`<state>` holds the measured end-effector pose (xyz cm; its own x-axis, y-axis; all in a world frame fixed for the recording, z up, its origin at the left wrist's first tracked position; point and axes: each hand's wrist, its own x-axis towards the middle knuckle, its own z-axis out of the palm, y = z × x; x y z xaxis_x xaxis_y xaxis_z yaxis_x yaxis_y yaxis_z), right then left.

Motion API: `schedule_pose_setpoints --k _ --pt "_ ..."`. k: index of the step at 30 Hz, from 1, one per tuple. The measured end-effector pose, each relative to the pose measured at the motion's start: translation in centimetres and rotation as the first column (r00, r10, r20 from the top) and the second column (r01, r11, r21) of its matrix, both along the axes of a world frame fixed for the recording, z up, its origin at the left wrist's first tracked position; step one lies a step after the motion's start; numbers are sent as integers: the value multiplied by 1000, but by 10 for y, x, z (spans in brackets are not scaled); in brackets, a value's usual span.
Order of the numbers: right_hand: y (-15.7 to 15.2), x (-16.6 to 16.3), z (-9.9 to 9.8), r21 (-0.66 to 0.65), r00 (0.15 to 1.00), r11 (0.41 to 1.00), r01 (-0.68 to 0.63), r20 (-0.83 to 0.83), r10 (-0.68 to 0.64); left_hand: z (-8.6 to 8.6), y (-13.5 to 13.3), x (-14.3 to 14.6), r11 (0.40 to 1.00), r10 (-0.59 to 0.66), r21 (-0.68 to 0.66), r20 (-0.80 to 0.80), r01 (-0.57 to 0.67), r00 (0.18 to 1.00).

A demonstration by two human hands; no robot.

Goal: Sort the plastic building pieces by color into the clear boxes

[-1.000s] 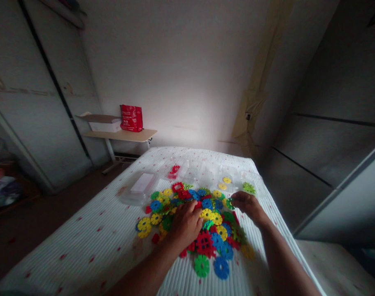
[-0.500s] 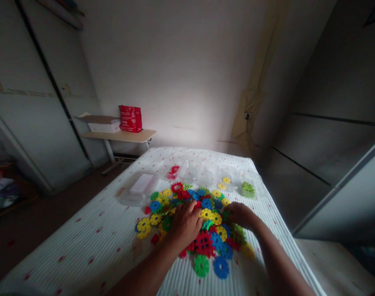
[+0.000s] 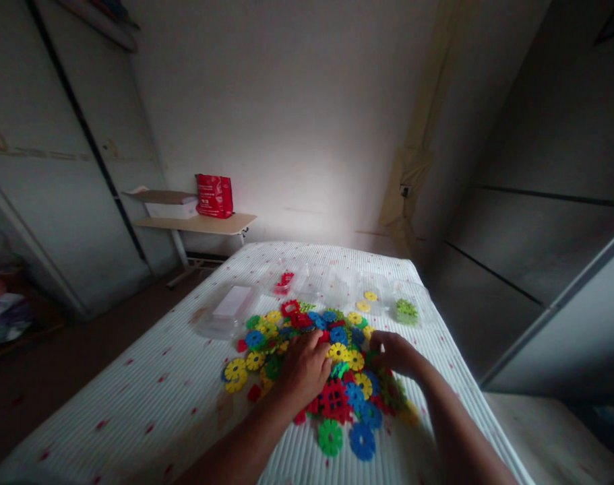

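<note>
A heap of plastic interlocking building pieces spreads over the bed, with notched discs in yellow (image 3: 338,351), blue (image 3: 362,441) and green (image 3: 330,438), and red square lattice pieces (image 3: 335,400). My left hand (image 3: 305,365) rests palm down on the heap's middle, fingers stretched forward beside a red piece and thumb apart. At the heap's right edge, my right hand (image 3: 395,353) bends down with curled fingers. Its fingertips are close to the pieces; whatever they grip is too dark to make out.
Clear plastic boxes stand behind the heap: one with red pieces (image 3: 285,281), one with yellow discs (image 3: 370,296), one with light green pieces (image 3: 406,310). A clear container (image 3: 220,327) with a white card lies left. Beyond the bed, a small table (image 3: 205,224) bears a red bag (image 3: 214,196).
My right hand has shifted slightly, its thumb and fingers showing a small gap now. The left hand stays in place on the heap.
</note>
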<state>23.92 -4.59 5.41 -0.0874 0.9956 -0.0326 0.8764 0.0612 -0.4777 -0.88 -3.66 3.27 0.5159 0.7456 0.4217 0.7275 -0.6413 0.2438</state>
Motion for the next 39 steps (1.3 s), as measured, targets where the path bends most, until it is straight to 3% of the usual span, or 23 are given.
schedule_pose_setpoints --k 6,11,15,23,26,31,35,39 --pt "0 5 7 44 953 999 -7 -304 20 4 -1 0 1000 -10 -9 2 10 1000" --pt "2 1 12 4 756 997 71 -653 -51 3 -1 -1 1000 -10 -8 -8 10 1000" --pt "3 -3 13 -39 650 986 163 -747 -137 1 0 0 1000 -7 6 -8 7 1000" --pt "10 -10 4 -44 470 975 216 -871 -143 3 -1 0 1000 2 4 -5 -2 1000" --pt "24 -13 10 -20 504 967 255 -851 -150 4 -2 1 1000 1 -5 -6 -1 1000" --pt "70 -22 34 136 642 914 381 -751 -156 4 -1 1 1000 4 -9 -9 -4 1000" --pt "107 -34 43 160 669 884 440 -715 -203 2 0 2 1000 1 0 -4 -1 1000" --pt "111 -42 42 186 694 871 454 -687 -215 1 1 2 1000 5 13 -5 -4 1000"
